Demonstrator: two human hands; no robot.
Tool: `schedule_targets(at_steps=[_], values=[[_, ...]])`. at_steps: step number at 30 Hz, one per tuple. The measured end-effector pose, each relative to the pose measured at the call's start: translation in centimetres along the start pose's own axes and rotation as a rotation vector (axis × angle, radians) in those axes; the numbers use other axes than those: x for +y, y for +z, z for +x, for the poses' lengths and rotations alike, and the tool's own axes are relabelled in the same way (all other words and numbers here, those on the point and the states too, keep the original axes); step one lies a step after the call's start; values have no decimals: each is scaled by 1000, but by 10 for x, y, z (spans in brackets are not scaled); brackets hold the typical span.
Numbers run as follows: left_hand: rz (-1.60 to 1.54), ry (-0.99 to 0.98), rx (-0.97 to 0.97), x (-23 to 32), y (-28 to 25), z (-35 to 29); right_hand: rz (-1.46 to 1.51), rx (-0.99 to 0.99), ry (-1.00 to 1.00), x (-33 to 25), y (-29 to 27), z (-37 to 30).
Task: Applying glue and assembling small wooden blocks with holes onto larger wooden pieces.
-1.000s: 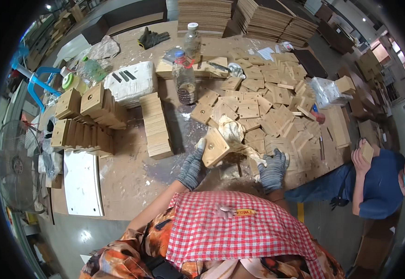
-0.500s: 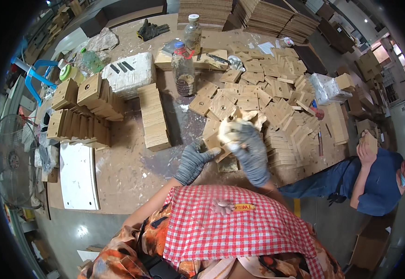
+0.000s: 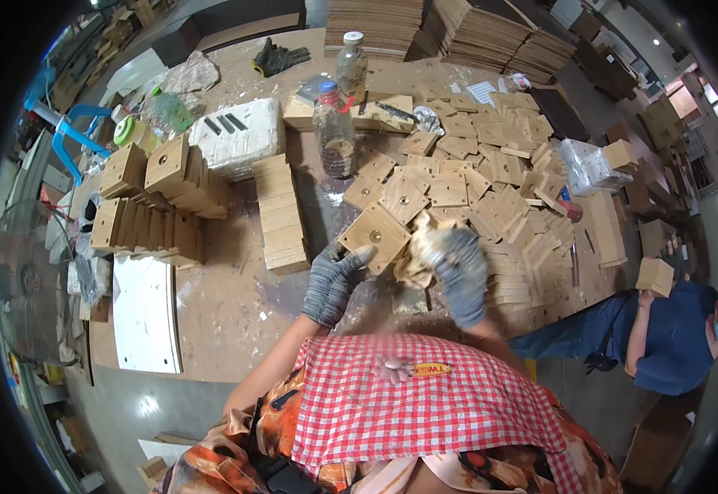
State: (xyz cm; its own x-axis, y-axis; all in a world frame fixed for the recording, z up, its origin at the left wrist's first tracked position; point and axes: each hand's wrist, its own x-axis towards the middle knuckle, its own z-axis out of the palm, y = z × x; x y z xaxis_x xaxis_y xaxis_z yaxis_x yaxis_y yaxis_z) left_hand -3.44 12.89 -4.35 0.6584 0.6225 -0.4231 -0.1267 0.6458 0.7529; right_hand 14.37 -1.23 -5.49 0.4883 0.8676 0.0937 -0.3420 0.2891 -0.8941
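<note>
My left hand [image 3: 331,284], in a grey knit glove, grips a square wooden block [image 3: 376,237] by its near left corner, thumb on top. The block has a round hole in its middle and small holes near the corners. My right hand [image 3: 461,276], gloved alike and blurred by motion, is closed on a crumpled cream rag [image 3: 418,251] beside the block's right edge. Whether the rag touches the block I cannot tell. Loose wooden blocks [image 3: 445,188] lie heaped just beyond both hands.
A row of stacked blocks [image 3: 280,216] and larger stacks [image 3: 149,226] stand to the left. Bottles [image 3: 334,136] and a white wrapped package [image 3: 240,136] are farther back. A white board [image 3: 145,317] lies at the left edge. A co-worker [image 3: 676,329] holds a block at the right.
My right hand has swept the rag off the block's face toward the right. The block now shows its face more fully. The co-worker's block has turned and sits lower.
</note>
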Motion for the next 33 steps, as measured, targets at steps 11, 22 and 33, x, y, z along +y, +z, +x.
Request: schedule_targets(at_steps=[11,22,33], values=[[41,-39,-128,-5,12,0,-1007,288,-415,-13,6,-2],[188,-14,-122,3,18,-11,-447,315,-229,15,3,-23],[280,50,-187,-12,6,3,-905,99,-167,6,-26,-35]])
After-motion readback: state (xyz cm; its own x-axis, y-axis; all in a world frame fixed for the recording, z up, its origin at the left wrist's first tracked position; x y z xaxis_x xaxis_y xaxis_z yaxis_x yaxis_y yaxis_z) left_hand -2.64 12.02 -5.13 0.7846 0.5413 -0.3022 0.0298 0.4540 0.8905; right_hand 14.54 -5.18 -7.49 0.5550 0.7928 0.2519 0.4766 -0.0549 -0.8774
